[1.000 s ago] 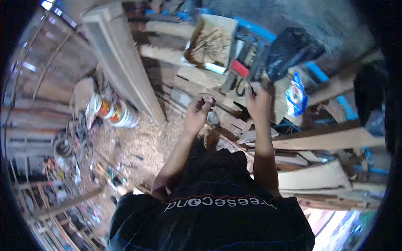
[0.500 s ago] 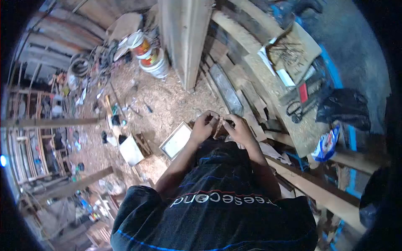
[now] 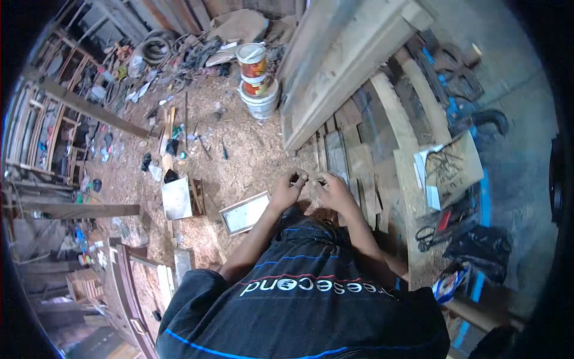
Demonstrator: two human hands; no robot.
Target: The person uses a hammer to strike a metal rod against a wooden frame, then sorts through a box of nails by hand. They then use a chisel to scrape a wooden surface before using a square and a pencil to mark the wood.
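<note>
My left hand is in front of my body with the fingers curled and thumb pressed to the fingertips. Close beside it, my right hand is pinched in a similar way, its fingertips pointing toward the left ones. Whatever lies between the fingertips is too small to make out. Below and left of the hands, a framed pale panel lies on the floor.
Wood shavings cover the floor. Stacked buckets stand ahead, beside a large wooden beam. To the right, a workbench carries an open cardboard box of nails, scissors and a black bag.
The view has turned left, so the buckets, beam and bench appear farther right. Both hands stay close together in front of my body, with fingers still pinched.
</note>
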